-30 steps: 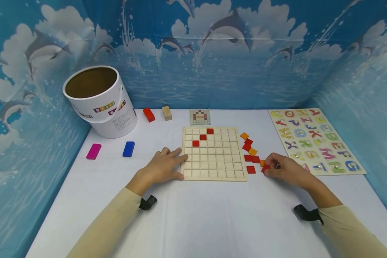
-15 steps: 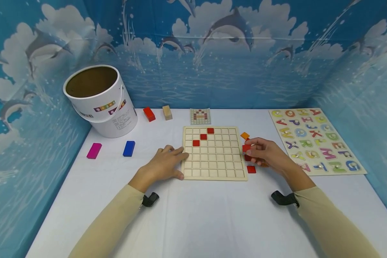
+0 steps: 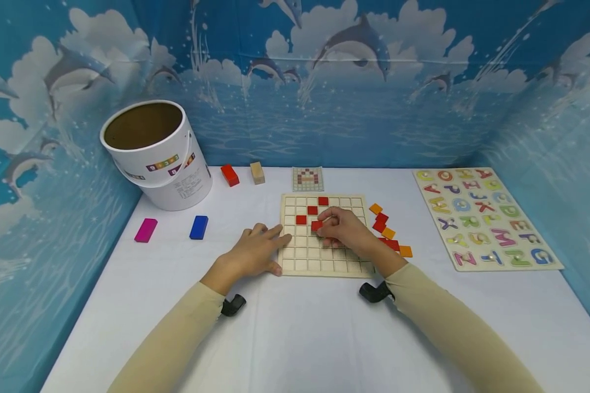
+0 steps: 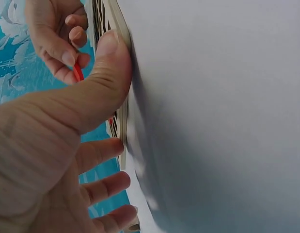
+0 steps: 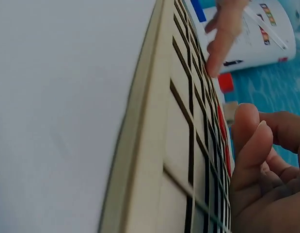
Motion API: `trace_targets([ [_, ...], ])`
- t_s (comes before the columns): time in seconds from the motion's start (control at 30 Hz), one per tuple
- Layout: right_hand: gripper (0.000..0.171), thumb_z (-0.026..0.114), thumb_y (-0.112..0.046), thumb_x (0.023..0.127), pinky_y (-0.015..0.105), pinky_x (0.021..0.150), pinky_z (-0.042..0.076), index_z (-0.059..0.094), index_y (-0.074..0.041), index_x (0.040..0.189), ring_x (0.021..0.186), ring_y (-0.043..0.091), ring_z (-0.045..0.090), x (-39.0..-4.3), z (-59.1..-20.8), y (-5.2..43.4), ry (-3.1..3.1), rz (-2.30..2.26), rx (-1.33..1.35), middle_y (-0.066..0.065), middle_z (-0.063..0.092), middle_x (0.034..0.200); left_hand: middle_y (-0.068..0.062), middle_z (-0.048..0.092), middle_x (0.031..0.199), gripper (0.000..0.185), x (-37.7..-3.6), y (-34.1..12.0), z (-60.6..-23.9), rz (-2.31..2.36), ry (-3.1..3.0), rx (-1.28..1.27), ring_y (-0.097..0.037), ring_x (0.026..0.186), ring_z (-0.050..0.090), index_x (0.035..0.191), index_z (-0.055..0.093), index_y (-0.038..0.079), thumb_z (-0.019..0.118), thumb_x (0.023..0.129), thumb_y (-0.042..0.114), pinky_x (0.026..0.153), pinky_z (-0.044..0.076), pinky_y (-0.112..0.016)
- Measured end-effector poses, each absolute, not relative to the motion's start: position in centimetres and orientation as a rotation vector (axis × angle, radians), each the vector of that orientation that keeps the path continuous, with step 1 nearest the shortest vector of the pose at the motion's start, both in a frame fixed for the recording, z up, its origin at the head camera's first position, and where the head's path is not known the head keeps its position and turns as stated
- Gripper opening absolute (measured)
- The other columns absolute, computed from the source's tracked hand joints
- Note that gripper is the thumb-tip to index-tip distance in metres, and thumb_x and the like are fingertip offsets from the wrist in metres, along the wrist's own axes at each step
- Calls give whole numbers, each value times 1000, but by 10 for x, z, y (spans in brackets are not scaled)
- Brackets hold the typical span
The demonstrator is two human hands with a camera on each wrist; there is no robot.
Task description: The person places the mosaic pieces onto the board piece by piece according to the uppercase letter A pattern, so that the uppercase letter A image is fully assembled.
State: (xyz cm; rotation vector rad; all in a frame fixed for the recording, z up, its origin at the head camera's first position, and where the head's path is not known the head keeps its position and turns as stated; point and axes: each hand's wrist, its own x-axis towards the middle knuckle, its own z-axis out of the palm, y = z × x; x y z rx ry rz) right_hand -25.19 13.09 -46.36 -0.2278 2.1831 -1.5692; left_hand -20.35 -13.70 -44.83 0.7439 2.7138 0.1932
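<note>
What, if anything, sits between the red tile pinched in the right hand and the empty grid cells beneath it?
Nothing visible. The right hand holds the red tile just above the wooden grid board; the cells below look empty. The left hand rests only on the board's left edge.

The grid board looks like pale, unfinished matt wood. On it and just right of it lie square tiles with smooth red and orange paint. The table cover under the board is matt white cloth (faintly creased). Left of the board, the bucket looks like glossy white cardboard, brown inside.
</note>
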Motion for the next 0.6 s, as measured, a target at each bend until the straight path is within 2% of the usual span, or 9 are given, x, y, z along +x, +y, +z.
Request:
trace_targets([
  [0.17,27,69,-17,97,29,55,49,60,-9,121,58,21,63,-254,-465,105,2362,-1351,-349,10,65,81,-8,24,169,91,-205,-137,-449,190,2705,727,-33,145,30,160,37,27,79,83,52,111,31,-55],
  [0.27,24,70,-16,95,30,57,45,63,-10,118,53,19,59,-256,-465,96,2474,-1216,-395,8,60,72,-8,23,169,91,-205,-136,-449,196,2699,730,-33,144,31,160,37,27,79,83,51,110,31,-55],
  [0.6,24,70,-16,94,31,60,44,65,-11,117,62,18,54,-256,-460,95,2616,-1087,-418,6,60,81,-10,22,169,89,-204,-134,-448,187,2683,715,-33,145,31,160,37,28,78,83,49,111,30,-56],
])
